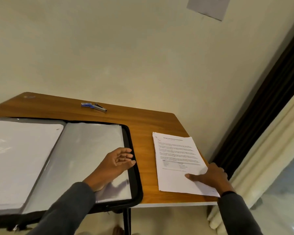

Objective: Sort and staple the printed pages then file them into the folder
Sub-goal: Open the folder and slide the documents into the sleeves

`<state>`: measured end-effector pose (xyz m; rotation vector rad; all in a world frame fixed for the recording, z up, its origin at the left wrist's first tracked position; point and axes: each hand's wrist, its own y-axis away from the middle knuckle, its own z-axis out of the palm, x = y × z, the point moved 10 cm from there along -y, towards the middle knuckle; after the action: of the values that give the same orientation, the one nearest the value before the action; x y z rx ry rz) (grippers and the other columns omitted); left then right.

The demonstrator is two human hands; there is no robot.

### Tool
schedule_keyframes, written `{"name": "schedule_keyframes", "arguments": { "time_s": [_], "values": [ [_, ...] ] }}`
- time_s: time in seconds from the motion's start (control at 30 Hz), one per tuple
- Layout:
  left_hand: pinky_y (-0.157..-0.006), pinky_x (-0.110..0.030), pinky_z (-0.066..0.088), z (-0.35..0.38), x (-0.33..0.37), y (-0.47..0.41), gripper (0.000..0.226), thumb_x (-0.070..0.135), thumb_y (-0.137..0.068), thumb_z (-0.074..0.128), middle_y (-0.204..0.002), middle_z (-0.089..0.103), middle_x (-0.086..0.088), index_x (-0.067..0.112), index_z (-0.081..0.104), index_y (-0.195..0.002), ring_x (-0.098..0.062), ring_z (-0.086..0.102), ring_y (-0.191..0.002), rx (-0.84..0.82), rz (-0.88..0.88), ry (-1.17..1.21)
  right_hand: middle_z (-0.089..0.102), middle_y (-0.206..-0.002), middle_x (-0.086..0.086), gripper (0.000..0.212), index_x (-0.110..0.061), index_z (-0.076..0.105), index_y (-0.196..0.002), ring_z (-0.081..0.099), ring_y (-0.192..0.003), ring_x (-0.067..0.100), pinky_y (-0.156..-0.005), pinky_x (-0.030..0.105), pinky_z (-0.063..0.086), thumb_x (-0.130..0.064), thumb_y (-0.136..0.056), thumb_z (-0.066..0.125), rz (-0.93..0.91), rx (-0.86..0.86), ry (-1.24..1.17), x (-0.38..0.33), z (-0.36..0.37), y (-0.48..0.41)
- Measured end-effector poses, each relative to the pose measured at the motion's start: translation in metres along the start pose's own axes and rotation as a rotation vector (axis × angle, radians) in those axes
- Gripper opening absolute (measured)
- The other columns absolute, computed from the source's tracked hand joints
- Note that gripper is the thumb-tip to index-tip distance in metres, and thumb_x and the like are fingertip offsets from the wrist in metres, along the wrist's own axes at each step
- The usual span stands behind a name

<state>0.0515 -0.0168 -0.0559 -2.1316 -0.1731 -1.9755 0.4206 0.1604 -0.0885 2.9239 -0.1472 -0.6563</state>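
Note:
An open black zip folder (134, 167) with clear plastic sleeves lies across the left of the wooden table (143, 122). Its left sleeve holds white pages (19, 158). My left hand (117, 163) hovers open over the right sleeve, near the folder's right edge, holding nothing. A stack of printed pages (175, 160) lies on the table's right side. My right hand (209, 175) rests flat on the stack's lower right corner, fingers spread. A stapler (99, 107) lies at the table's far edge beside a small blue staple box (86, 104).
A pale wall stands right behind the table, with a sheet of paper (209, 5) stuck up high. A dark frame (261, 107) and cream curtain (261, 150) run along the right. The table's right and front edges are close to the pages.

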Motion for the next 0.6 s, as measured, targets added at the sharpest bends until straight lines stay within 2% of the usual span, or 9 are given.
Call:
{"name": "schedule_keyframes", "arguments": {
  "time_s": [0.07, 0.13, 0.23, 0.3, 0.37, 0.43, 0.5, 0.6],
  "values": [
    [-0.092, -0.024, 0.053, 0.000, 0.000, 0.000, 0.053, 0.032, -0.072, 0.080, -0.113, 0.069, -0.001, 0.020, 0.060, -0.120, -0.010, 0.067, -0.104, 0.011, -0.004, -0.011, 0.062, -0.124, 0.001, 0.122, -0.032, 0.050, -0.124, 0.059, -0.107, 0.029, -0.097, 0.051, 0.050, -0.089, -0.018, 0.071, -0.018, -0.061, -0.066, -0.024, -0.006, 0.024],
    [-0.094, -0.025, 0.053, -0.001, 0.000, 0.000, 0.044, 0.022, -0.078, 0.076, -0.113, 0.070, -0.001, 0.020, 0.061, -0.119, -0.011, 0.067, -0.104, 0.018, -0.001, -0.020, 0.062, -0.122, -0.002, 0.096, -0.029, 0.050, -0.126, 0.058, -0.108, 0.026, -0.101, 0.046, 0.048, -0.065, -0.045, 0.085, -0.077, -0.125, -0.176, -0.054, -0.012, 0.054],
    [-0.093, -0.025, 0.053, -0.001, 0.000, 0.000, 0.042, 0.021, -0.077, 0.076, -0.112, 0.070, -0.002, 0.020, 0.061, -0.117, -0.013, 0.068, -0.103, 0.025, 0.002, -0.019, 0.058, -0.120, -0.005, 0.065, -0.025, 0.048, -0.128, 0.055, -0.116, 0.029, -0.104, 0.044, 0.043, -0.033, -0.074, 0.083, -0.110, -0.165, -0.310, -0.068, -0.014, 0.068],
    [-0.094, -0.026, 0.053, -0.001, 0.000, 0.001, 0.040, 0.021, -0.078, 0.075, -0.112, 0.070, -0.002, 0.021, 0.061, -0.116, -0.016, 0.067, -0.105, 0.028, 0.003, -0.018, 0.062, -0.124, 0.000, 0.053, -0.018, 0.052, -0.124, 0.059, -0.111, 0.030, -0.101, 0.045, 0.048, -0.028, -0.079, 0.079, -0.102, -0.171, -0.335, -0.067, -0.015, 0.065],
    [-0.094, -0.026, 0.053, -0.002, 0.000, 0.002, 0.043, 0.026, -0.076, 0.076, -0.113, 0.069, -0.002, 0.021, 0.061, -0.116, -0.018, 0.067, -0.107, 0.030, 0.007, -0.017, 0.066, -0.118, 0.003, 0.048, -0.018, 0.053, -0.122, 0.065, -0.102, 0.028, -0.095, 0.046, 0.054, -0.026, -0.081, 0.077, -0.124, -0.205, -0.395, -0.071, -0.018, 0.063],
    [-0.092, -0.025, 0.054, -0.003, 0.001, 0.003, 0.064, 0.050, -0.063, 0.081, -0.112, 0.070, 0.000, 0.022, 0.060, -0.116, -0.018, 0.067, -0.107, 0.036, 0.007, 0.001, 0.064, -0.111, 0.000, 0.042, -0.020, 0.051, -0.117, 0.065, -0.096, 0.023, -0.085, 0.041, 0.057, -0.024, -0.083, 0.075, -0.186, -0.164, -0.447, -0.082, -0.029, 0.067],
    [-0.090, -0.025, 0.055, -0.007, 0.003, 0.002, 0.097, 0.077, -0.039, 0.079, -0.112, 0.070, 0.001, 0.022, 0.059, -0.117, -0.017, 0.068, -0.106, 0.075, -0.006, 0.047, 0.058, -0.110, -0.002, 0.036, -0.023, 0.048, -0.114, 0.061, -0.094, 0.020, -0.076, 0.034, 0.055, -0.022, -0.086, 0.072, -0.287, 0.009, -0.497, -0.096, -0.057, 0.073],
    [-0.088, -0.028, 0.056, -0.005, 0.008, -0.004, 0.119, 0.086, -0.023, 0.073, -0.117, 0.065, 0.002, 0.023, 0.053, -0.122, -0.020, 0.064, -0.109, 0.094, -0.102, 0.096, 0.057, -0.112, -0.005, 0.039, -0.025, 0.048, -0.117, 0.060, -0.097, 0.019, -0.082, 0.040, 0.054, -0.024, -0.086, 0.072, -0.406, 0.124, -0.619, -0.115, -0.083, 0.089]
  ]
}}
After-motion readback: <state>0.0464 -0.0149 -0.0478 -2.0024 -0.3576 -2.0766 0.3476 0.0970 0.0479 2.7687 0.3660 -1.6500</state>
